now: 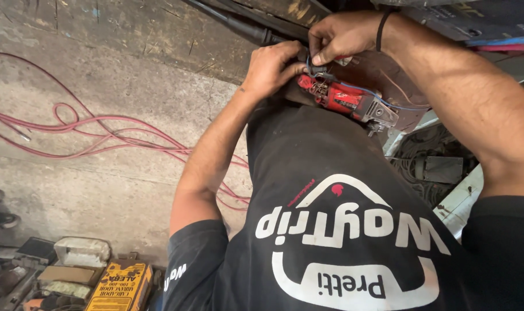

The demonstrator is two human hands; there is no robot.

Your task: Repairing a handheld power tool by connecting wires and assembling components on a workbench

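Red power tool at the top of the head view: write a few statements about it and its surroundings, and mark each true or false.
1. Both hands, the left hand and the right hand, are at the red power tool. True.
2. A green hose lies on the concrete floor. False: a red cable lies there.
3. The right wrist carries a dark band. True.
4. The yellow box sits at upper right. False: lower left.

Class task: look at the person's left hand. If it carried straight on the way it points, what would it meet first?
Probably the right hand: the left hand points up-right, past the red power tool. Depth is unclear.
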